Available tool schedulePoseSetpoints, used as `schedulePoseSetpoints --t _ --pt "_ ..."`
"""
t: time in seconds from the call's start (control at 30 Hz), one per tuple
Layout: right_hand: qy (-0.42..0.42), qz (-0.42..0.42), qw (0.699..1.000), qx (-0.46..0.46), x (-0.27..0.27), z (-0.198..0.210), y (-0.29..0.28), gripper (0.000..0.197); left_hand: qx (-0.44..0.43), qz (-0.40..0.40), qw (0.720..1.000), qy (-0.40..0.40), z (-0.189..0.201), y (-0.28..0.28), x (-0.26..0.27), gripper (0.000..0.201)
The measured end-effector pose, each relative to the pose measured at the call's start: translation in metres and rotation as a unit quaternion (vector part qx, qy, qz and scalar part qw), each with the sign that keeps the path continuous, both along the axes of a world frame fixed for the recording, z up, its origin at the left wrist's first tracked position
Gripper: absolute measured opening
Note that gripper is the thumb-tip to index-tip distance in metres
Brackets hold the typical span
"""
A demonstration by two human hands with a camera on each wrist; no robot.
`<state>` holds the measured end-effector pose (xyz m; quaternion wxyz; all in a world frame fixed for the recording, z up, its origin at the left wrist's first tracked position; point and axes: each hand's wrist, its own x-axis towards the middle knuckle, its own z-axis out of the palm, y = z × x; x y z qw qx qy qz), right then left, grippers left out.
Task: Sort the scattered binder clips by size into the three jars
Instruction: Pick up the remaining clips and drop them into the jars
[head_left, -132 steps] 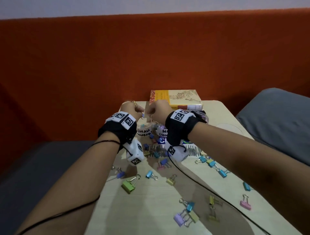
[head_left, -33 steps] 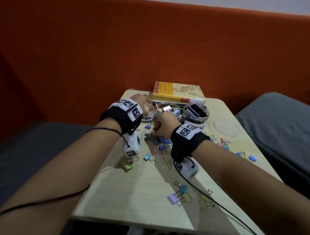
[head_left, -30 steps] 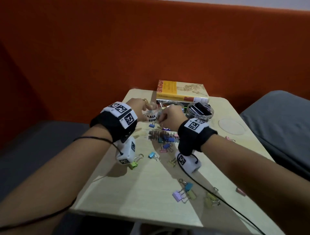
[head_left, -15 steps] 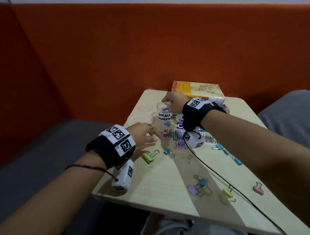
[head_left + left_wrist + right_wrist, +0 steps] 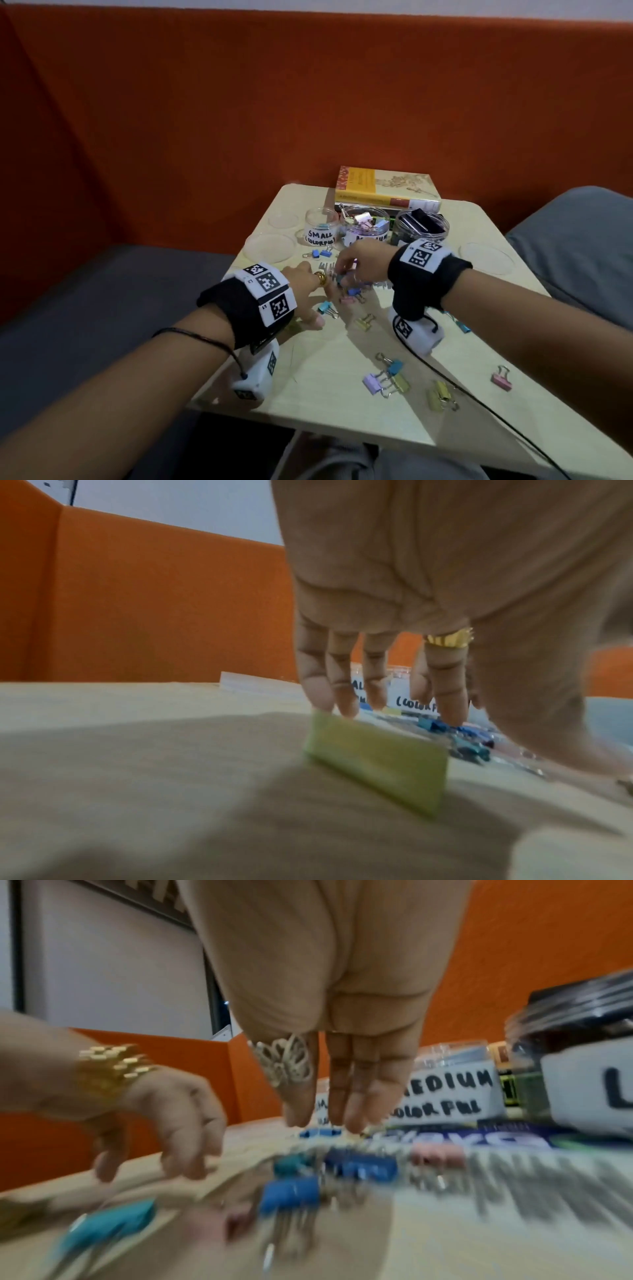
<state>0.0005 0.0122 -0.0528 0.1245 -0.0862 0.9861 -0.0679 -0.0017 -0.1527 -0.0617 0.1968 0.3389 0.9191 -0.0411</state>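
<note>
Three clear jars stand at the back of the table: small (image 5: 321, 226), medium (image 5: 367, 226) with pastel clips, and large (image 5: 423, 225) with black clips. Small blue, teal and pink binder clips (image 5: 352, 294) lie in a loose pile in front of them. My right hand (image 5: 344, 274) reaches down into this pile; its fingers (image 5: 356, 1112) point straight down just above the blue clips (image 5: 359, 1167). My left hand (image 5: 322, 305) hovers beside it, fingers spread. Under its palm a green clip (image 5: 377, 761) lies on the table, and the fingertips (image 5: 342, 704) end just behind it.
A yellow book (image 5: 387, 188) lies behind the jars. Clear lids lie at left (image 5: 270, 245) and right (image 5: 486, 257). More clips sit near the front edge: a purple, blue and yellow cluster (image 5: 387, 377), a yellow one (image 5: 440, 397), a pink one (image 5: 501, 378). A black cable (image 5: 479, 404) crosses there.
My right hand has come back from the small jar down to the clip pile. My left hand has moved forward over the green clip toward the same pile.
</note>
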Motion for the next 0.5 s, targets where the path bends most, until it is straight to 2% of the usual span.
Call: schedulePoseSetpoints --t 0.1,0.3,0.5 --pt "-0.009 0.005 1.000 0.022 0.000 -0.009 0.001 0.035 -0.010 -0.012 1.000 0.007 0.001 0.007 0.004 0.046" --pt "-0.007 0.001 1.000 0.011 0.002 -0.013 -0.004 0.027 0.011 -0.037 0.999 0.010 0.006 0.018 0.008 0.034" --pt "-0.011 -0.023 0.999 -0.020 0.002 -0.011 -0.001 0.030 0.036 -0.011 0.999 0.008 0.005 0.018 0.004 0.035"
